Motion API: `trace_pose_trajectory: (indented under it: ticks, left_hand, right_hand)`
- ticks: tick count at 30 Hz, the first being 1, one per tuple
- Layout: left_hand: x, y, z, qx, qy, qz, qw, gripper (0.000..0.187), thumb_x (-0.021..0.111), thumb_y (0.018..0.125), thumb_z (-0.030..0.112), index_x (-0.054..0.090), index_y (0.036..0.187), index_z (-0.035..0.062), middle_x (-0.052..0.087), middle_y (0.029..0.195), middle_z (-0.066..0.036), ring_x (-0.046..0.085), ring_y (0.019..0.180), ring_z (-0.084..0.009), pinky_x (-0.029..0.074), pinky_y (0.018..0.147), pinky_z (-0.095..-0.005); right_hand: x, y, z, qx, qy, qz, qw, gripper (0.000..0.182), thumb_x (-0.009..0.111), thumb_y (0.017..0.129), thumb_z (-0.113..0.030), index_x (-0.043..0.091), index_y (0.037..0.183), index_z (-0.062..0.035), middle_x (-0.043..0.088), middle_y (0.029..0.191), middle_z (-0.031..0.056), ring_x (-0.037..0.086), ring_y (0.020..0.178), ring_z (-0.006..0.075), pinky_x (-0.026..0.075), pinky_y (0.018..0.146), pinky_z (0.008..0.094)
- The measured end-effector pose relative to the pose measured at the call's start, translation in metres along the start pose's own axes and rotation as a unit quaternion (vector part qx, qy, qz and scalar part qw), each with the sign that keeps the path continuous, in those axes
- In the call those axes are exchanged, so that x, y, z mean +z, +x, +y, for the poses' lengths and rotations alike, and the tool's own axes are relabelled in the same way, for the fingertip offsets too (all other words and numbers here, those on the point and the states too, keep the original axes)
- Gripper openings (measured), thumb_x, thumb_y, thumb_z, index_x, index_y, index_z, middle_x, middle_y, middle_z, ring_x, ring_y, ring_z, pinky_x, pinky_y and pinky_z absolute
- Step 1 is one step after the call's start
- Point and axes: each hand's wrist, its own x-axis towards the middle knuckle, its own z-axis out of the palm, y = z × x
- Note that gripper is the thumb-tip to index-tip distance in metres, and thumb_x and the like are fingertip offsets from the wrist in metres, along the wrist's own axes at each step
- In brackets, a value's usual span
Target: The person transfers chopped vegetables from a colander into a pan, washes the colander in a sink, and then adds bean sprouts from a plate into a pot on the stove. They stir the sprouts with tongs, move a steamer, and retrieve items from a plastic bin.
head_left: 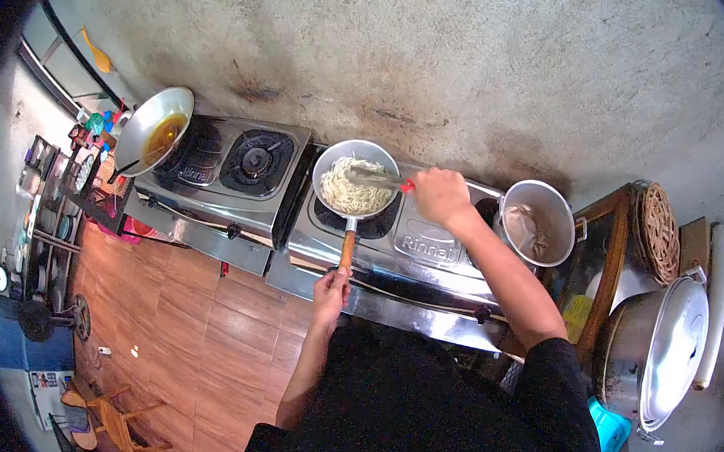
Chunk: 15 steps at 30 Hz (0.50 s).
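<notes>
A saucepan (pixel 359 146) with a long wooden handle stands on the left burner of the nearer stove. Pale noodles (pixel 352 190) fill much of it. My left hand (pixel 332 294) is closed around the end of the wooden handle (pixel 348 246). Over the pan's right rim, my right hand (pixel 441 196) grips a red-handled metal utensil (pixel 381 178), whose grey end reaches into the noodles. The motion smears that end, so its exact kind cannot be told. To the right of my right forearm sits a deep metal pot (pixel 562 204) with cloudy liquid inside.
A second stove (pixel 282 192) stands to the left, with a wok (pixel 157 106) of brown oil at its far end. On the right are a wood-framed cabinet (pixel 609 241), a woven basket (pixel 658 233) and a large lidded pot (pixel 627 365). A concrete wall (pixel 448 51) rises behind the stoves.
</notes>
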Motion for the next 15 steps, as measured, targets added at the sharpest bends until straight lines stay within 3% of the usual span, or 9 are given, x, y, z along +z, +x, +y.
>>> trace_pose_trajectory:
  ticks: [4, 9, 15]
  left_hand:
    - [0.003, -0.003, 0.000, -0.007, 0.001, 0.006, 1.000, 0.029, 0.055, 0.096, 0.031, 0.067, 0.094, 0.0049, 0.049, 0.062, 0.004, 0.040, 0.052, -0.0035, 0.031, 0.045, -0.0204]
    - [0.000, -0.001, -0.007, -0.002, -0.002, 0.003, 1.000, 0.029, 0.056, 0.096, 0.031, 0.067, 0.094, 0.0048, 0.049, 0.063, 0.005, 0.040, 0.052, -0.0029, 0.029, 0.044, -0.0200]
    - [-0.001, 0.000, -0.004, -0.009, -0.003, -0.005, 1.000, 0.030, 0.057, 0.095, 0.033, 0.068, 0.094, 0.0051, 0.050, 0.063, 0.005, 0.039, 0.051, -0.0020, 0.028, 0.044, -0.0190]
  right_hand:
    - [-0.012, -0.012, 0.003, -0.033, 0.014, -0.022, 0.999, 0.019, 0.059, 0.079, -0.015, 0.070, 0.092, -0.0052, 0.069, 0.094, 0.0176, 0.068, 0.090, 0.0310, 0.055, 0.076, 0.0401]
    - [-0.036, -0.012, 0.017, 0.005, -0.042, -0.054, 0.998, 0.020, 0.059, 0.076, -0.014, 0.071, 0.089, -0.0044, 0.069, 0.094, 0.0180, 0.068, 0.090, 0.0311, 0.055, 0.077, 0.0406]
    - [-0.001, 0.011, 0.011, 0.016, -0.018, 0.015, 1.000, 0.017, 0.059, 0.078, -0.014, 0.071, 0.086, -0.0049, 0.069, 0.091, 0.0186, 0.068, 0.088, 0.0323, 0.055, 0.077, 0.0418]
